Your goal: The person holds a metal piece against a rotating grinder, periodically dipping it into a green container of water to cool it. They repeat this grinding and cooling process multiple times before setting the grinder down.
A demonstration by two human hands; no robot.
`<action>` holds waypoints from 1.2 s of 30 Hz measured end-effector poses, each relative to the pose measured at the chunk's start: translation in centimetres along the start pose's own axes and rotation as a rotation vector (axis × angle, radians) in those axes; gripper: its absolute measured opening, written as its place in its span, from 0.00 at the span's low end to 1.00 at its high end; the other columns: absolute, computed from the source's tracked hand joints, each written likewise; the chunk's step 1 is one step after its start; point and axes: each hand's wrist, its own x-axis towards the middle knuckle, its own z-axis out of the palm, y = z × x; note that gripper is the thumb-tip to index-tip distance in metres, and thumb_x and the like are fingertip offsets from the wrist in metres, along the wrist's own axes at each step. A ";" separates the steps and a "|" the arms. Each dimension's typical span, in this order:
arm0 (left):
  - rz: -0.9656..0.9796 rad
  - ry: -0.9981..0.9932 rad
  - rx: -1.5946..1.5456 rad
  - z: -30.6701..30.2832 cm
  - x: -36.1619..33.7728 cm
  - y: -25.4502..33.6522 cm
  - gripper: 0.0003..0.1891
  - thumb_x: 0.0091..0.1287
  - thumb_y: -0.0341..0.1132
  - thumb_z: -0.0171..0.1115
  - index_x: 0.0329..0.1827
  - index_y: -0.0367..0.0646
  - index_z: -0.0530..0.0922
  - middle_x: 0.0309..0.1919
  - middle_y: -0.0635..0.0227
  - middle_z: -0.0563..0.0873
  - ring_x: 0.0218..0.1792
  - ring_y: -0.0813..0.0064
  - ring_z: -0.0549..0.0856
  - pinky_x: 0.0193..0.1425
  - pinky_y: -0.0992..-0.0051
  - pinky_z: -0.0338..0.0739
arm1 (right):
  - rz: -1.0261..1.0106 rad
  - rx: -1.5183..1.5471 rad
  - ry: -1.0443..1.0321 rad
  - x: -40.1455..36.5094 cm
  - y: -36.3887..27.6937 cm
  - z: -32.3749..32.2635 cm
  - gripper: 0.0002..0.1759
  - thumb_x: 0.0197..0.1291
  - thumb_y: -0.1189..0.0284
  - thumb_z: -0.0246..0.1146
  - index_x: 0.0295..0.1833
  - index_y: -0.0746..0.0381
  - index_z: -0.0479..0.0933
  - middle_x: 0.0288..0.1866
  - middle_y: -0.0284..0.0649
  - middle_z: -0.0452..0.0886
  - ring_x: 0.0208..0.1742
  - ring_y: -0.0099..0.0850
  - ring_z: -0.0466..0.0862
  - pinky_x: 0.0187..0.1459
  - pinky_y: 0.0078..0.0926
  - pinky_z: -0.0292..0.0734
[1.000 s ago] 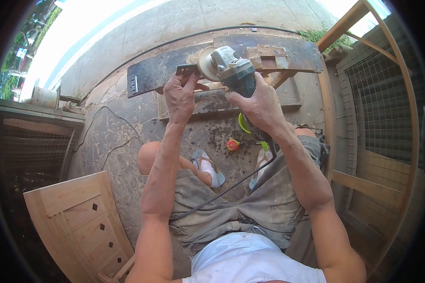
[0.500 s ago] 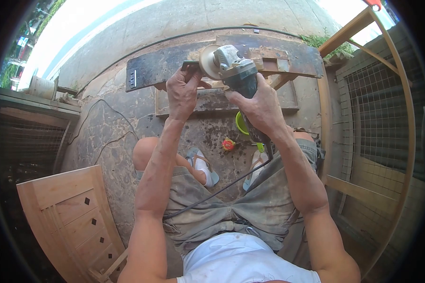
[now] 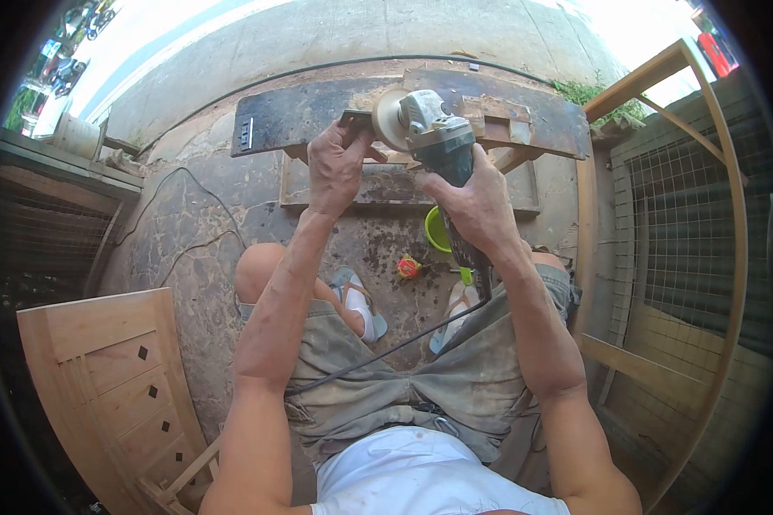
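Note:
My right hand [image 3: 479, 202] is wrapped round the body of an angle grinder [image 3: 442, 133], its black cord trailing down across my lap. The grinder's pale round disc [image 3: 390, 120] faces left. Between the fingers of my left hand [image 3: 335, 165] is a small dark flat piece [image 3: 357, 115], its edge right at the disc; the fingers cover much of it. Both hands are held out over the near edge of a dark, worn wooden bench [image 3: 292, 116].
A wooden block with a square cutout [image 3: 496, 120] lies on the bench. Below are a green bowl [image 3: 437, 230] and a red-yellow round object [image 3: 408, 267]. A carved wooden panel [image 3: 112, 369] leans at left; a wooden frame [image 3: 734, 180] stands at right.
The view has shifted slightly. Both hands keep hold of the grinder and the flat piece, with the piece still at the disc and its tilt slightly altered.

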 end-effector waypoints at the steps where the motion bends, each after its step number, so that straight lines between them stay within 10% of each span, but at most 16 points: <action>1: -0.011 0.004 0.017 -0.1 0.0 0.1 0.13 0.85 0.32 0.70 0.66 0.37 0.90 0.50 0.65 0.98 0.39 0.74 0.96 0.43 0.73 0.90 | 0.008 0.008 0.002 0.1 0.3 0.0 0.36 0.63 0.57 0.78 0.64 0.75 0.80 0.50 0.58 0.94 0.53 0.47 0.95 0.60 0.44 0.88; 36: -0.042 0.042 -0.024 -1.4 0.6 0.0 0.12 0.86 0.33 0.69 0.65 0.36 0.89 0.52 0.61 0.98 0.34 0.73 0.95 0.43 0.74 0.90 | 0.064 -0.006 0.062 0.5 1.7 -1.0 0.35 0.63 0.56 0.80 0.62 0.74 0.81 0.47 0.55 0.95 0.49 0.43 0.96 0.57 0.42 0.88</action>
